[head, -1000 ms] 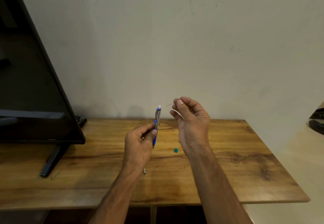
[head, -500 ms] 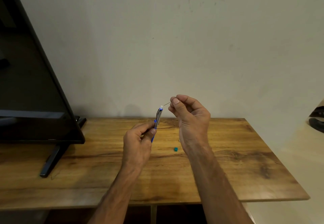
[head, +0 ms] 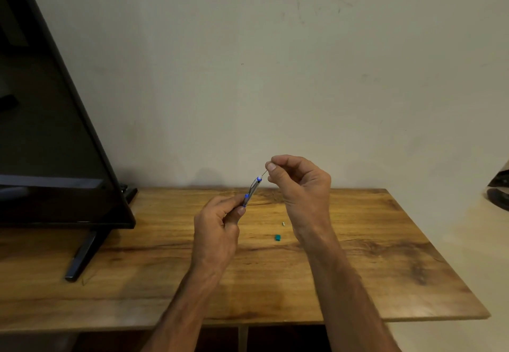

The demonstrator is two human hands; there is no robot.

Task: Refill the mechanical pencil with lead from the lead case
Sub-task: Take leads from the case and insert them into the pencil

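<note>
My left hand [head: 217, 227] grips a blue and clear mechanical pencil [head: 252, 189] by its lower part, with the pencil's open back end tilted up and to the right. My right hand [head: 300, 183] pinches a thin grey lead [head: 264, 173] between thumb and forefinger. The lead's free tip touches the pencil's white back end. On the wooden table [head: 358, 269] below my right wrist lie a small teal cap [head: 277, 238] and a tiny white piece [head: 283, 224]. I cannot make out the lead case.
A black flat screen [head: 55, 158] on a slanted foot [head: 82, 255] stands at the table's left. A plain wall rises behind the table. A dark object [head: 498, 191] sits off the table at the far right edge.
The pencil has tilted more to the right and my right hand has brought the lead down to its back end, closing the gap seen one second ago.
</note>
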